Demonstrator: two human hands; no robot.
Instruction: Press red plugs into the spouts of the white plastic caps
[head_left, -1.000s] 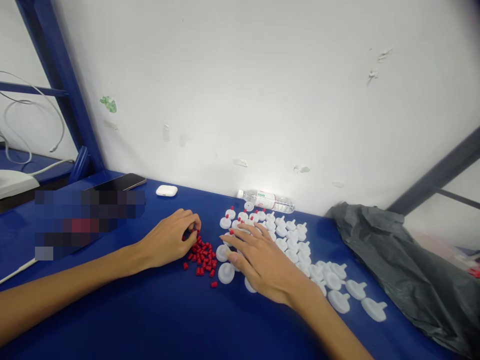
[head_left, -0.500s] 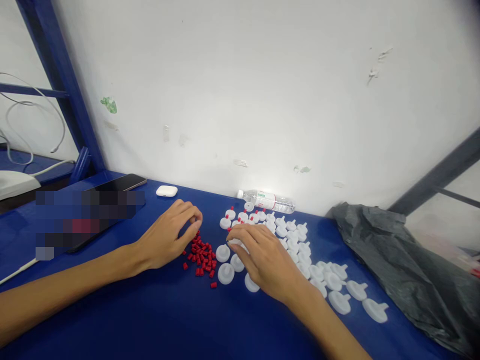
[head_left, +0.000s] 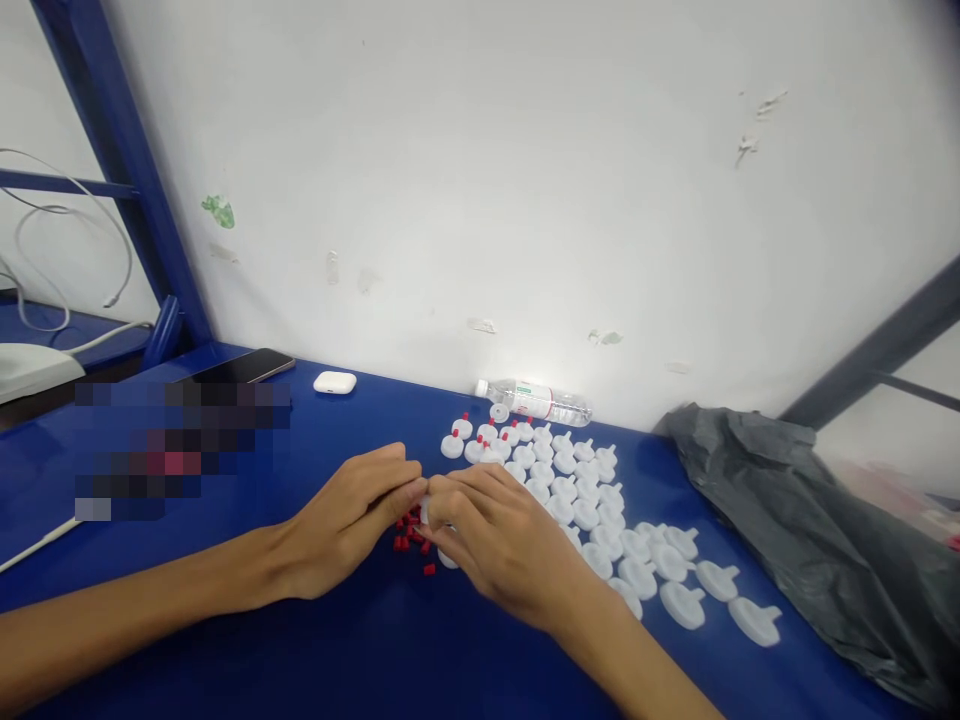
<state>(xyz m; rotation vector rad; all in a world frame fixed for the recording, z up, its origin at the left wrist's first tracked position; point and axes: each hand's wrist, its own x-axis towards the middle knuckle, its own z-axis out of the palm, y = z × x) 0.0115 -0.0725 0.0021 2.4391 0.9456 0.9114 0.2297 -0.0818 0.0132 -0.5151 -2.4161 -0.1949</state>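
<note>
My left hand (head_left: 345, 525) is closed in a pinch, thumb against the fingers, above the red plastic caps (head_left: 409, 541). What it holds is hidden. Its fingertips meet those of my right hand (head_left: 499, 540), which grips a white disc-shaped plastic piece (head_left: 424, 511); only an edge of that piece shows. Beyond and right of my right hand lie many similar white discs with short stems (head_left: 585, 515). Several at the back, such as one white disc with a red cap on its stem (head_left: 451, 445), stand stem up.
A clear plastic bottle (head_left: 532, 398) lies against the wall. Left of it sits a white earbud case (head_left: 334, 382). A phone (head_left: 255, 364) and a blurred-out item lie on the left. A dark plastic bag (head_left: 787, 530) covers the table's right side.
My hands have come together over the red caps. The right hand moved left and down from the discs with a white piece; the left hand moved slightly right and down.
</note>
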